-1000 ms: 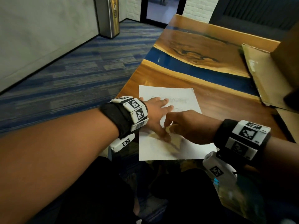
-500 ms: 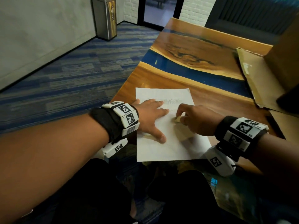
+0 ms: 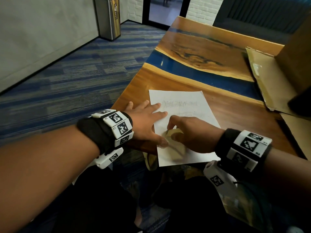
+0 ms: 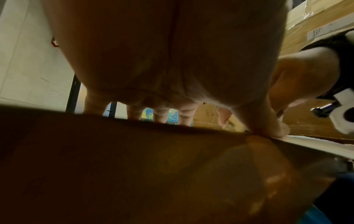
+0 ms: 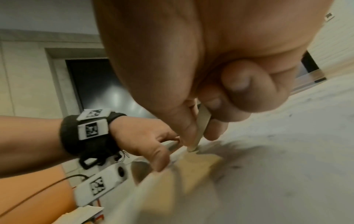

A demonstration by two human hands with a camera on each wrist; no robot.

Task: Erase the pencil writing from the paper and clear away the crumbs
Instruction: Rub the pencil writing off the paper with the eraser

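My left hand lies flat with fingers spread, pressing the paper onto the bench at the sheet's left edge. My right hand sits just beside it, thumb and fingers curled in a pinch around the eraser — a thin, pale slab held edge-down, its tip on the sheet just ahead of my thumb.

Handling notes, as judgements:
- Paper: light, thin, easily creased. It likely slides or buckles on the glossy bench unless pinned close to the stroke.
- Eraser: small, soft, slightly flexible. Grip it low, near the working tip, so it does not bend.

Faint pencil lines remain beyond my fingertips — erasing is unfinished. Dark specks, probably crumbs, lie on the sheet to the right of the eraser.
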